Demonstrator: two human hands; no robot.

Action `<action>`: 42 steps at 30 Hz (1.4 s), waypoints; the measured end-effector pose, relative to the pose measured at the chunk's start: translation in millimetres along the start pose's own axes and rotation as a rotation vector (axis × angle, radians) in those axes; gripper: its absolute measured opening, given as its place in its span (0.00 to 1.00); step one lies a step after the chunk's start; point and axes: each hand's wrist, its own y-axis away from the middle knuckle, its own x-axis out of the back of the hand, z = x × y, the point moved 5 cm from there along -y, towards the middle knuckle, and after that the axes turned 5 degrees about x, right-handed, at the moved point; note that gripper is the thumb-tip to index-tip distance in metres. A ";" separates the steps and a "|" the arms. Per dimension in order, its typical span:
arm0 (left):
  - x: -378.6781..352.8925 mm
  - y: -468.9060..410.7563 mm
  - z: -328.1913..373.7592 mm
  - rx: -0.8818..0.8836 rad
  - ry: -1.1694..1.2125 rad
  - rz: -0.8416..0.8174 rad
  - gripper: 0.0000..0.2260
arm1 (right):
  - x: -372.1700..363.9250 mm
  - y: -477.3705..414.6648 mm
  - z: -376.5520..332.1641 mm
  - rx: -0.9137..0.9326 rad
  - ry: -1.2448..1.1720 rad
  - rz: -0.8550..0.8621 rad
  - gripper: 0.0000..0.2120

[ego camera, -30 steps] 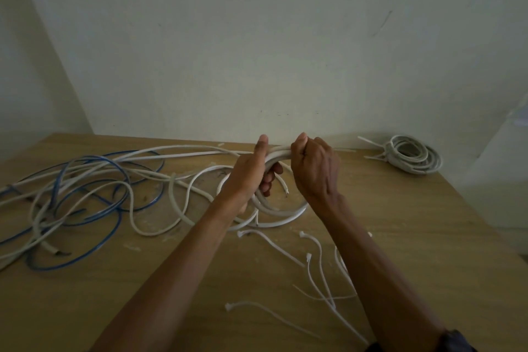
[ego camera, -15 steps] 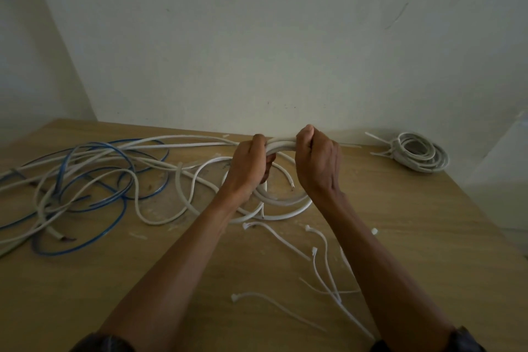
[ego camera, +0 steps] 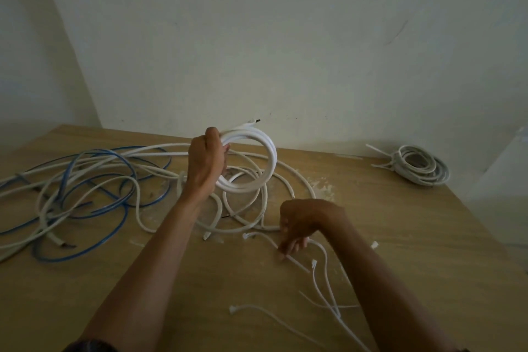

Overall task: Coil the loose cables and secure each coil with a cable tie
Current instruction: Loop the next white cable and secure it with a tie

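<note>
My left hand (ego camera: 206, 160) grips a white cable coil (ego camera: 257, 163) and holds it upright above the wooden table (ego camera: 428, 223), with one cable end poking out at the top. My right hand (ego camera: 300, 223) is lower and nearer, its fingers down on a white cable tie (ego camera: 294, 261) lying on the table. Several more white cable ties (ego camera: 323, 288) lie scattered in front of it. More loose white cable (ego camera: 248, 208) loops on the table under the held coil.
A tangle of loose blue and white cables (ego camera: 85, 188) covers the left of the table. A finished coil bound with cable ties (ego camera: 420, 164) lies at the back right near the wall. The table's right edge runs close to it.
My right hand let go of the coil and dropped down to the cable ties. My left hand lifted the coil higher and now holds it alone.
</note>
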 end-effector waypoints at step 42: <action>-11.3 8.9 -5.9 -0.008 0.129 0.063 0.14 | 43.2 35.6 -50.3 0.482 -0.699 1.301 0.06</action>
